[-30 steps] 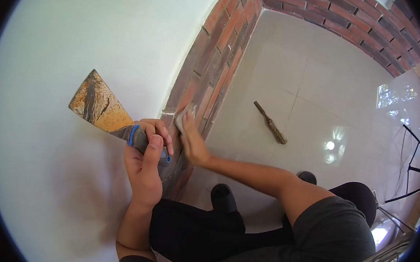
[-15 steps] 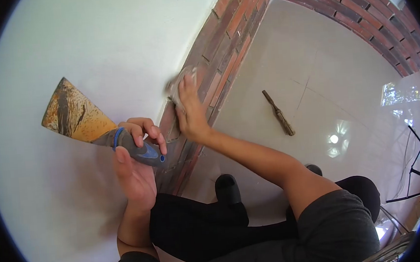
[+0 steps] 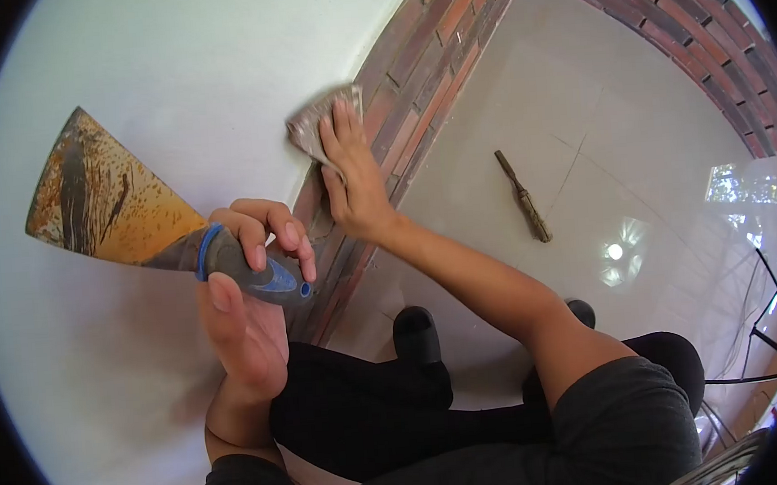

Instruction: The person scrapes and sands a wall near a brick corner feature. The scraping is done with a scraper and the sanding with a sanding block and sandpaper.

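My left hand [image 3: 253, 297] is closed around the grey and blue handle of a putty knife [image 3: 119, 194]. Its wide, rust-stained blade points up and left in front of the white wall. My right hand [image 3: 357, 177] presses a thin, greyish-brown rag [image 3: 313, 126] against the place where the white wall meets the brick border. The fingers lie over the rag, hiding part of it, and its outer edge is blurred.
The brick border [image 3: 421, 69] runs along the wall's foot and around the far corner. A worn chisel-like tool [image 3: 524, 197] lies on the glossy tiled floor [image 3: 498, 262]. A black metal frame [image 3: 773, 324] stands at the right. My shoe [image 3: 416, 335] is near the border.
My right hand and the rag have shifted slightly up along the border's upper edge. The putty knife has come closer to the camera, its blade farther left and up.
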Motion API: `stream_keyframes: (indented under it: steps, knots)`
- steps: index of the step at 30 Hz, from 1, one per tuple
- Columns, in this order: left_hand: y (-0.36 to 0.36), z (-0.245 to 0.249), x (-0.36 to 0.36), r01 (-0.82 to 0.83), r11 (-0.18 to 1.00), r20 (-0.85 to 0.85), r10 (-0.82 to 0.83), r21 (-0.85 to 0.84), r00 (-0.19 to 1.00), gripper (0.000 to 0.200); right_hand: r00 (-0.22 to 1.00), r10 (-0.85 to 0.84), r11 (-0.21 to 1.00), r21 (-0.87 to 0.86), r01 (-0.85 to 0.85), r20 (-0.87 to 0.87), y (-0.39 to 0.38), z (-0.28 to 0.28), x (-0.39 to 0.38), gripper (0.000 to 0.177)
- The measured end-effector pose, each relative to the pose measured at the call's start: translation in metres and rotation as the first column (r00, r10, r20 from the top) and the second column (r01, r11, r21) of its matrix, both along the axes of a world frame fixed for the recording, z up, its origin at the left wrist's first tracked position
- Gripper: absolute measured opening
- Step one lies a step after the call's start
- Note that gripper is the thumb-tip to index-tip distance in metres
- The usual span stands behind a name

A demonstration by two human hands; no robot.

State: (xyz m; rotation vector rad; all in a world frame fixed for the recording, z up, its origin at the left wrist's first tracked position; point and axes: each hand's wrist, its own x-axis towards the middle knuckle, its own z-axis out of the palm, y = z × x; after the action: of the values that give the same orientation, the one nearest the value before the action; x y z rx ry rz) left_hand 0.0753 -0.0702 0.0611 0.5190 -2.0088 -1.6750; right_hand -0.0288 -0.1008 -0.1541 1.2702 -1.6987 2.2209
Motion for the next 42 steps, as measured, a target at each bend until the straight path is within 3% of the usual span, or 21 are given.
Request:
stream_keyframes:
  steps: [3,6,9,12,15,28,35,37,39,40,42]
  knots:
    - [-0.002,-0.003,-0.003,0.005,1.0,0.008,-0.005,0.006,1.0,0.049,0.993,-0.042,0.999,-0.019,0.04,-0.107,-0.003,0.016,-0.037,0.06]
    - [-0.005,-0.004,-0.005,0.001,1.0,0.018,-0.001,-0.017,1.0,0.045,0.981,-0.18,0.973,-0.137,0.188,0.067,-0.014,0.025,-0.075,0.054]
    - [-0.006,-0.006,-0.004,-0.006,1.0,0.019,0.006,-0.025,1.0,0.041,0.943,-0.311,0.92,-0.208,0.331,0.121,-0.008,0.031,-0.119,0.044]
    - [-0.008,-0.007,-0.003,-0.012,1.0,-0.009,0.012,-0.027,1.0,0.042,0.867,-0.492,0.869,-0.11,0.483,-0.082,0.005,0.029,-0.13,0.037]
    - [-0.009,-0.007,-0.006,-0.007,1.0,-0.022,0.007,-0.003,1.0,0.039,0.844,-0.517,0.856,-0.087,0.509,-0.144,0.008,0.024,-0.126,0.032]
    - [-0.001,-0.003,-0.02,-0.039,0.989,-0.083,0.052,0.146,0.995,0.033,0.918,-0.365,0.928,0.018,0.372,-0.154,0.024,0.037,-0.119,0.035]
    - [0.009,-0.004,-0.035,-0.061,0.986,-0.116,0.08,0.157,0.99,0.025,0.96,-0.278,0.935,0.218,0.278,-0.035,0.042,0.038,-0.116,0.043]
    - [0.014,-0.006,-0.041,-0.091,0.981,-0.114,0.112,0.169,0.987,0.025,0.96,-0.278,0.938,0.224,0.266,0.023,0.048,0.039,-0.117,0.053]
    - [0.014,-0.007,-0.044,-0.064,0.988,-0.085,0.076,0.138,0.993,0.03,0.907,-0.407,0.897,0.14,0.42,-0.108,0.055,0.046,-0.122,0.057]
    - [0.011,-0.011,-0.044,-0.042,0.996,-0.092,0.05,0.081,0.995,0.035,0.893,-0.439,0.894,0.048,0.445,-0.101,0.058,0.051,-0.122,0.05]
    - [0.009,-0.014,-0.049,-0.055,0.996,-0.085,0.049,-0.067,0.995,0.044,0.979,-0.204,0.977,0.073,0.202,0.023,0.064,0.062,-0.122,0.044]
